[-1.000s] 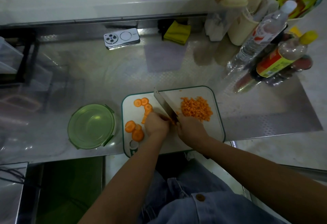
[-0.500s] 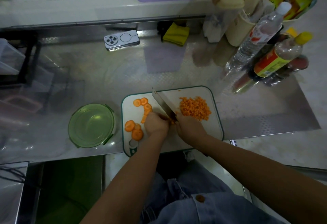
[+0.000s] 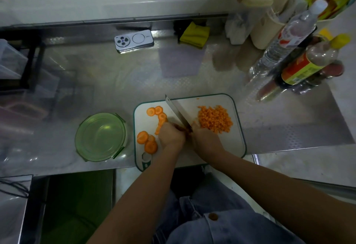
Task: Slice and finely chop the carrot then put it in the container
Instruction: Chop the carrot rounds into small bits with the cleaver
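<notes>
My right grip (image 3: 207,139) is wrapped round the handle of the knife (image 3: 178,111). The handle itself is hidden under my fingers, so I judge the hold from the blade coming out of it. My left grip (image 3: 171,135) is curled knuckles-forward, pinning the carrot piece (image 3: 159,126) against the cutting board (image 3: 227,147) just beside the blade's heel. Most of that piece is covered by my fingers. The blade's long axis runs diagonally, with the heel near me between my two grips and the tip pointing away and to the left, toward the board's far left corner. The carrot piece lies as a short overlapped run, from the far side toward me and in under my left fingers, so the blade crosses it at an angle. The loose carrot rounds (image 3: 147,141) lie flat on the left of the board as discs with no real long axis. I expect them to be stiff, light, a little wet and apt to skid or roll, so I would press down on top with fingertips tucked back. The diced carrot (image 3: 214,119) is heaped on the right of the board. It will scatter if pinched, so it is better scooped. The green container (image 3: 101,136) sits on the surface (image 3: 115,74) just left of the board, with no carrot in it.
</notes>
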`<state>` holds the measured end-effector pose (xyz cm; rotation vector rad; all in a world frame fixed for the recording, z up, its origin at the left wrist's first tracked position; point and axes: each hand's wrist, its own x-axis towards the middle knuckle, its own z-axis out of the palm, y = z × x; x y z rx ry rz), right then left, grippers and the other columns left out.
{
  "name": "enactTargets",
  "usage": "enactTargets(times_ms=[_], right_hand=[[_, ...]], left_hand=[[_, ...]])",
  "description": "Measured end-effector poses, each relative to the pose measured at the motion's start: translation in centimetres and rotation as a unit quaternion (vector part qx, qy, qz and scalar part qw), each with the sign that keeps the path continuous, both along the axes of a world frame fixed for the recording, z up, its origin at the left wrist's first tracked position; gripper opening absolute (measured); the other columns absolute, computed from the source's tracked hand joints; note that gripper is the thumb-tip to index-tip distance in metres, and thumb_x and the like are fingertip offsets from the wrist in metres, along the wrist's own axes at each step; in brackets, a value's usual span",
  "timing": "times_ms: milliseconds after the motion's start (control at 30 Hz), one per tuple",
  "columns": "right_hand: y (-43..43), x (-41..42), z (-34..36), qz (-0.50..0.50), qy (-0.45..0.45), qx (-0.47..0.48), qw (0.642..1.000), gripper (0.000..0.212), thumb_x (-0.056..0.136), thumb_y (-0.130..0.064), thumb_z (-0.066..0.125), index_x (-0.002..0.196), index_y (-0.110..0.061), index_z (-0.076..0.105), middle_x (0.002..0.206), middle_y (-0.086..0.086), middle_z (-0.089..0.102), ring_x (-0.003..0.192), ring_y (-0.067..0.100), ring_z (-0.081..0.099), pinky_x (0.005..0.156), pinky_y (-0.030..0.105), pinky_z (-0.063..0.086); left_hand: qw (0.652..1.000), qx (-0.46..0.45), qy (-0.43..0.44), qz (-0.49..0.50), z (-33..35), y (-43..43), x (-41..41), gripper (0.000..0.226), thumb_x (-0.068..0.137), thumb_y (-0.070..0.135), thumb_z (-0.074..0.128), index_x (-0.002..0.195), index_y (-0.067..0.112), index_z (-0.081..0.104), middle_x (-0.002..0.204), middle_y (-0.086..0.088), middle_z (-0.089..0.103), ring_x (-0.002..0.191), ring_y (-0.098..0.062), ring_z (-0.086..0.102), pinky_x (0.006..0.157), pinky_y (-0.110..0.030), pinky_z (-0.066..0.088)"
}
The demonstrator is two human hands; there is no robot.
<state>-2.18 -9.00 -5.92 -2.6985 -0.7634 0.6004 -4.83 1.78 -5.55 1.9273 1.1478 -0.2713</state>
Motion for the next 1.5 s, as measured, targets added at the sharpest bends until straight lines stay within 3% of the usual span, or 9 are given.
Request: enactTargets(times_ms=[367,533,700,833,1000,1133,1233,1400,1500], right_hand=[[-1.6,0.3,0.8,0.007,-0.023,0.087,0.996,0.026,0.097,-0.019,0.045,0.117,-0.004,0.053,0.088,0.018,0.065,0.076,0.037,0.061,0.060,0.037,0.039],[-1.5,-0.4,0.6,0.014,-0.012,0.061,0.998,0.038,0.098,-0.021,0.042,0.134,-0.008,0.044,0.094,0.017,0.066,0.080,0.035,0.061,0.061,0.038,0.043],[-1.8,-0.8,0.2,0.003,-0.007,0.048,0.999,0.041,0.099,-0.020,0.041,0.139,-0.010,0.039,0.091,0.015,0.065,0.077,0.033,0.061,0.058,0.036,0.041],[-1.1,-0.7,0.0,-0.012,0.014,0.034,0.999,0.024,0.098,-0.015,0.042,0.120,-0.008,0.049,0.095,0.016,0.064,0.084,0.034,0.062,0.061,0.035,0.040],[-0.5,-0.5,-0.4,-0.019,0.014,0.025,0.999,0.030,0.098,-0.017,0.039,0.126,-0.007,0.044,0.097,0.018,0.065,0.088,0.038,0.063,0.068,0.041,0.047],[-0.8,0.2,-0.8,-0.014,0.007,0.078,0.997,0.024,0.098,-0.021,0.043,0.115,-0.006,0.050,0.091,0.018,0.065,0.080,0.038,0.062,0.061,0.042,0.046],[-1.1,0.8,-0.3,-0.056,-0.007,0.161,0.985,0.017,0.096,-0.017,0.050,0.102,-0.002,0.056,0.078,0.018,0.063,0.068,0.035,0.058,0.055,0.035,0.034],[-1.5,2.8,0.5,-0.124,-0.023,0.229,0.965,0.017,0.096,-0.013,0.052,0.080,-0.008,0.048,0.056,-0.005,0.038,0.049,0.011,0.038,0.049,0.029,0.024],[-2.4,3.4,0.2,-0.155,-0.012,0.241,0.958,0.021,0.096,-0.014,0.050,0.077,-0.007,0.048,0.056,0.001,0.043,0.049,0.018,0.044,0.049,0.035,0.035]], left_hand=[[1.000,0.003,-0.006,0.014,0.1,-0.4,-0.4,0.012,0.076,0.019,0.073,0.085,0.013,0.077,0.089,-0.009,0.073,0.087,-0.025,0.067,0.076,-0.033,0.054],[1.000,0.012,-0.010,0.025,0.1,-0.5,-0.4,0.013,0.079,0.021,0.071,0.089,0.013,0.074,0.094,-0.009,0.072,0.091,-0.027,0.065,0.079,-0.034,0.053],[1.000,0.019,0.000,0.021,0.0,-0.5,-0.1,0.016,0.078,0.023,0.072,0.090,0.013,0.073,0.094,-0.010,0.071,0.090,-0.028,0.066,0.077,-0.035,0.053],[1.000,0.015,0.001,0.018,-0.4,-0.3,0.0,0.013,0.077,0.020,0.072,0.089,0.015,0.074,0.093,-0.008,0.072,0.090,-0.026,0.067,0.080,-0.036,0.055],[1.000,0.016,0.002,0.016,-0.6,-0.1,0.1,0.014,0.081,0.019,0.070,0.094,0.015,0.072,0.098,-0.008,0.071,0.095,-0.025,0.065,0.073,-0.027,0.045],[1.000,0.029,0.004,-0.006,-0.7,0.0,0.0,0.015,0.080,0.023,0.072,0.092,0.014,0.072,0.096,-0.007,0.071,0.095,-0.026,0.065,0.075,-0.029,0.047],[0.999,0.040,-0.009,-0.030,-0.8,0.1,-0.2,0.011,0.080,0.022,0.071,0.086,0.014,0.074,0.091,-0.006,0.072,0.089,-0.024,0.066,0.072,-0.028,0.048],[0.992,0.064,-0.057,-0.096,-0.4,0.2,-0.7,0.011,0.081,0.023,0.073,0.086,0.013,0.073,0.089,-0.004,0.071,0.084,-0.021,0.066,0.064,-0.023,0.041],[0.979,0.104,-0.080,-0.156,0.0,0.7,-0.8,0.017,0.085,0.028,0.068,0.087,0.011,0.069,0.085,-0.005,0.070,0.079,-0.022,0.065,0.063,-0.028,0.044]])
